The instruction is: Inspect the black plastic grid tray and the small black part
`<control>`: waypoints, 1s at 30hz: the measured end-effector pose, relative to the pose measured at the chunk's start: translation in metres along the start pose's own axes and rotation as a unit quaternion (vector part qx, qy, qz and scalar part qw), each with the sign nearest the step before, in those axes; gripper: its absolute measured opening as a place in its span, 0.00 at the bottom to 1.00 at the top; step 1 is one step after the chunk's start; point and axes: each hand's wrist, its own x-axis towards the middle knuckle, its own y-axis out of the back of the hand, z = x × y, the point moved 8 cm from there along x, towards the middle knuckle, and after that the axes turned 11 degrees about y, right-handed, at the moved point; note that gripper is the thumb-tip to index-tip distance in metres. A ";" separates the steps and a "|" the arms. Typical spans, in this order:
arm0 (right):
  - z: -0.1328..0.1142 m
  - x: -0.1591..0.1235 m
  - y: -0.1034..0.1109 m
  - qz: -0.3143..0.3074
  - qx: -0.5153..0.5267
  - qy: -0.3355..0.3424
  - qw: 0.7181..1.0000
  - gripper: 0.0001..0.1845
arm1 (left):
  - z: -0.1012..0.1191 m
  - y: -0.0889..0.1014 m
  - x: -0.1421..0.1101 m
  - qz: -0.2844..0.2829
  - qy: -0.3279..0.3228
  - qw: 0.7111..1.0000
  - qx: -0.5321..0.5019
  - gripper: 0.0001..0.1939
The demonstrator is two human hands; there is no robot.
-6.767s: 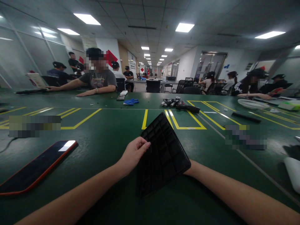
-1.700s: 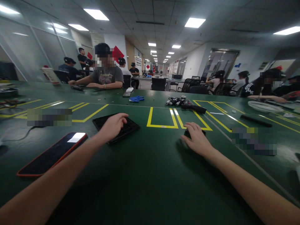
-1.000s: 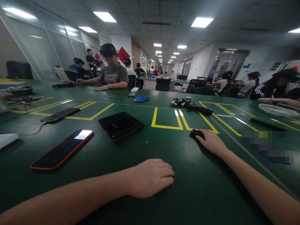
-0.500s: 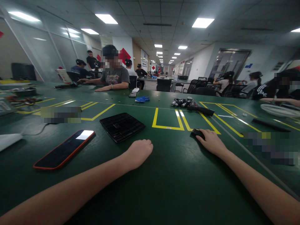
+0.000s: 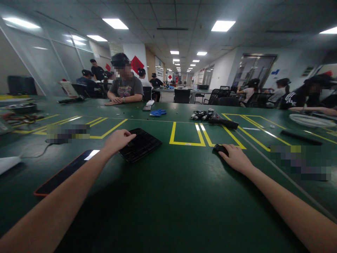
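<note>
My left hand (image 5: 119, 141) is over the left side of a flat black square panel (image 5: 143, 146) with a ribbed surface. Its thumb and fingers are pinched together at a small dark piece above the panel; whether that is part of the panel I cannot tell. The hand covers the panel's left corner. A small black object (image 5: 220, 149) is under my right hand (image 5: 236, 157), which is closed around it on the table, thumb along its near side. Below my left forearm lies a phone (image 5: 71, 170) with an orange-red edge, partly covered.
Yellow tape outlines (image 5: 187, 143) mark the green table (image 5: 173, 196). Farther back lie a blue glove (image 5: 158, 112), a bundle of black cables (image 5: 202, 114) and a dark rod-like thing (image 5: 223, 123). A person in a grey shirt (image 5: 126, 88) sits across; other people are around.
My left hand has moved left and away from me, from the bare table onto the panel. My right hand stays on the black object. The person across has brought their hands together.
</note>
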 end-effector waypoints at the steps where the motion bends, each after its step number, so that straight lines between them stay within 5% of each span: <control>1: 0.001 0.000 0.000 -0.001 0.001 0.001 1.000 0.30 | 0.000 -0.001 0.002 0.025 -0.028 0.989 0.143 0.19; 3: 0.001 0.001 -0.001 0.002 0.002 0.002 1.000 0.30 | -0.006 -0.009 0.005 0.011 -0.044 0.958 0.282 0.27; 8: 0.000 0.001 -0.001 0.009 0.003 0.011 1.000 0.31 | -0.006 -0.024 0.001 -0.046 -0.074 0.939 0.333 0.32; 17: -0.005 0.001 0.002 0.021 0.028 0.009 0.999 0.27 | 0.005 -0.031 -0.014 0.007 -0.130 0.936 0.326 0.21; 23: -0.089 -0.017 0.004 0.006 0.212 0.098 0.972 0.23 | 0.052 -0.071 -0.079 -0.059 -0.213 0.966 0.134 0.25; 27: -0.144 -0.038 0.009 0.042 0.307 0.213 0.927 0.21 | 0.082 -0.099 -0.138 -0.147 -0.278 0.949 0.029 0.22; 30: -0.163 -0.048 0.011 0.066 0.288 0.282 0.913 0.19 | 0.088 -0.107 -0.166 -0.191 -0.308 0.932 -0.003 0.19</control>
